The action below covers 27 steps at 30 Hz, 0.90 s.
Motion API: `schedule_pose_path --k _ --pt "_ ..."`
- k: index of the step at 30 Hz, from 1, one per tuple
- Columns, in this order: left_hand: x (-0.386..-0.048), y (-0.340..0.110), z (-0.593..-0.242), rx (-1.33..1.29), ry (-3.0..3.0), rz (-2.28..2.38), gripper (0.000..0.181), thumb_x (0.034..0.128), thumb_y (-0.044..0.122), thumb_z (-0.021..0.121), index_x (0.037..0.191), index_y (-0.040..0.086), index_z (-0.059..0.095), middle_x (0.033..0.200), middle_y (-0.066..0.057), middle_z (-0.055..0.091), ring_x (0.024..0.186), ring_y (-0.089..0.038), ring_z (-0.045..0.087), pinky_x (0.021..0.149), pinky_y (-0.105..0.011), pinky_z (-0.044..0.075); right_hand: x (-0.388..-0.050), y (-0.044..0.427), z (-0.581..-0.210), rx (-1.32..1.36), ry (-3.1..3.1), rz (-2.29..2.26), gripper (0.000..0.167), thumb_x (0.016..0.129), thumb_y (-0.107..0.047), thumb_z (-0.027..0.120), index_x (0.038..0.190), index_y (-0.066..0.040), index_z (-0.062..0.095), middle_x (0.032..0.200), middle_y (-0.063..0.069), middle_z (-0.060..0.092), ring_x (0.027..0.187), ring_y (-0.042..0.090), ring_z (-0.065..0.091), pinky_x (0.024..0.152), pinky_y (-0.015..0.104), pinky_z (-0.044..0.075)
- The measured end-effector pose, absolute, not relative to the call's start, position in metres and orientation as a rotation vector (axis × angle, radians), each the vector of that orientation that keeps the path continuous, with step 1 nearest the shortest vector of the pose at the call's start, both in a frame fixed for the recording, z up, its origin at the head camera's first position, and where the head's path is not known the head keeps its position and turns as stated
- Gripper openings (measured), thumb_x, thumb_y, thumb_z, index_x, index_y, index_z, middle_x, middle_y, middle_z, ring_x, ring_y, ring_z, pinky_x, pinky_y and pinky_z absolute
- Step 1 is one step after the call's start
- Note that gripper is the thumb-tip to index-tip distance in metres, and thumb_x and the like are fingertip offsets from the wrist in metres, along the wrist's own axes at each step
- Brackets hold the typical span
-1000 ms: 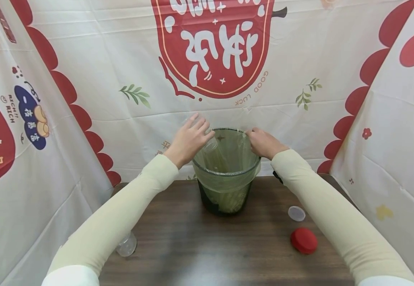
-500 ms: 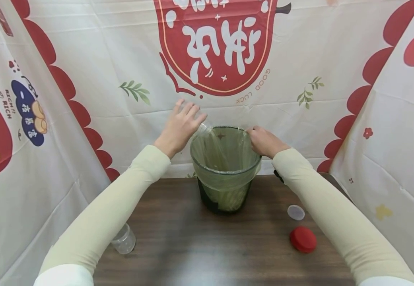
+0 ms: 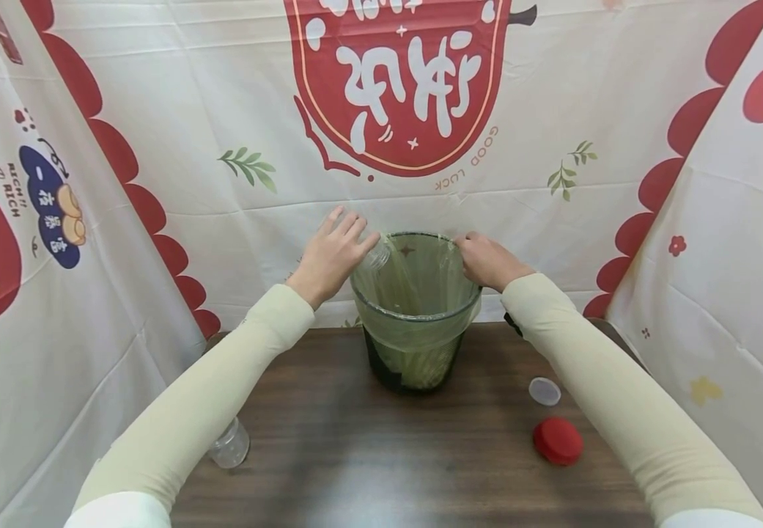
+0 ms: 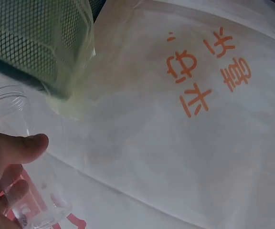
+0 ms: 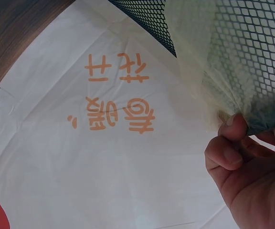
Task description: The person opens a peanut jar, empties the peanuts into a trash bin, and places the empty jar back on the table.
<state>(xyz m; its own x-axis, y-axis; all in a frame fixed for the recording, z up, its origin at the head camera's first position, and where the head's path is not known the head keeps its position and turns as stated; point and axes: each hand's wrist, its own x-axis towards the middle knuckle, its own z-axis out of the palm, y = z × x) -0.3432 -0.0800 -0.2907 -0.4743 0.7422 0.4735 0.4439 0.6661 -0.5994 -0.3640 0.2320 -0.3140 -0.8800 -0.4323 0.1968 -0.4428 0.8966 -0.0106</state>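
My left hand [image 3: 333, 253] holds a clear plastic jar [image 4: 37, 186], its thumb and fingers around the wall. In the head view the jar is at the left rim of a dark mesh wastebasket [image 3: 418, 318], mostly hidden by the hand. The threaded mouth shows near the basket's rim in the left wrist view. A thin, pale green bin liner [image 3: 414, 339] lines the basket and folds over its rim. At the right rim, my right hand [image 3: 489, 262] pinches the liner and rim between thumb and curled fingers, as the right wrist view shows.
A second clear jar [image 3: 229, 446] stands on the brown wooden table [image 3: 355, 455], partly behind the left sleeve. A red lid [image 3: 558, 441] and a translucent disc [image 3: 544, 391] lie at right, beside the right sleeve. Printed white cloth [image 3: 183, 169] hangs behind and on both sides.
My left hand first moved left and up with the jar, away from over the basket, then lowered slightly toward the rim. The right hand stays at the right rim.
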Motion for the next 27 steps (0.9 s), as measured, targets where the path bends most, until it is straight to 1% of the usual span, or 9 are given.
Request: schedule_pose_path --k 3,9,14,19,23,25,27 --pt "-0.343 -0.081 -0.294 -0.924 -2.143 0.514 0.055 0.0886 0.011 0.088 0.139 0.015 0.065 0.140 -0.015 0.068 0.137 -0.032 0.060 0.129 -0.050 0.038 -0.364 0.231 -0.314 0.668 -2.882 0.091 0.041 0.101 0.007 0.051 0.140 0.016 0.058 0.127 0.040 0.064 0.115 0.052 0.068 0.097 0.058 0.060" --pt "-0.343 -0.084 -0.290 -0.915 -2.100 0.507 0.049 0.0899 0.010 0.085 0.135 0.014 0.067 0.136 -0.015 0.068 0.133 -0.032 0.061 0.127 -0.051 0.040 -0.365 0.231 -0.312 0.668 -2.900 0.097 0.042 0.100 0.007 0.051 0.141 0.017 0.057 0.128 0.040 0.063 0.117 0.053 0.067 0.099 0.059 0.058" --pt "-0.341 -0.091 -0.278 -0.890 -2.103 0.466 0.053 0.0893 0.008 0.086 0.139 0.013 0.067 0.136 -0.016 0.068 0.133 -0.034 0.061 0.124 -0.054 0.042 -0.366 0.234 -0.310 0.681 -2.913 0.152 0.045 0.099 0.008 0.048 0.142 0.017 0.057 0.132 0.041 0.063 0.124 0.054 0.063 0.106 0.060 0.055" --pt "-0.340 -0.101 -0.264 -0.848 -2.153 0.340 0.055 0.0909 0.002 0.082 0.142 0.011 0.065 0.139 -0.019 0.067 0.133 -0.037 0.061 0.122 -0.059 0.043 -0.371 0.238 -0.307 0.670 -2.953 0.233 0.044 0.099 0.004 0.047 0.140 0.015 0.059 0.133 0.038 0.065 0.125 0.052 0.064 0.104 0.061 0.054" --pt "-0.335 -0.109 -0.255 -0.767 -2.197 0.225 0.054 0.0941 -0.002 0.077 0.145 0.009 0.062 0.141 -0.019 0.067 0.134 -0.037 0.061 0.121 -0.060 0.043 -0.368 0.239 -0.300 0.603 -2.992 0.243 0.049 0.104 -0.004 0.047 0.149 0.016 0.051 0.145 0.040 0.057 0.135 0.054 0.058 0.111 0.065 0.050" --pt "-0.332 -0.114 -0.253 -0.716 -2.208 0.156 0.051 0.0966 -0.005 0.071 0.146 0.007 0.061 0.141 -0.019 0.067 0.134 -0.037 0.061 0.120 -0.060 0.044 -0.364 0.239 -0.296 0.562 -2.990 0.255 0.053 0.105 -0.008 0.049 0.153 0.014 0.046 0.150 0.041 0.051 0.137 0.055 0.055 0.110 0.067 0.050" --pt "-0.329 -0.120 -0.254 -0.670 -2.225 0.051 0.050 0.0976 -0.005 0.070 0.146 0.004 0.060 0.142 -0.020 0.066 0.135 -0.037 0.062 0.120 -0.059 0.045 -0.358 0.240 -0.291 0.535 -2.971 0.273 0.054 0.107 -0.011 0.050 0.156 0.011 0.045 0.151 0.040 0.047 0.135 0.055 0.055 0.107 0.068 0.051"
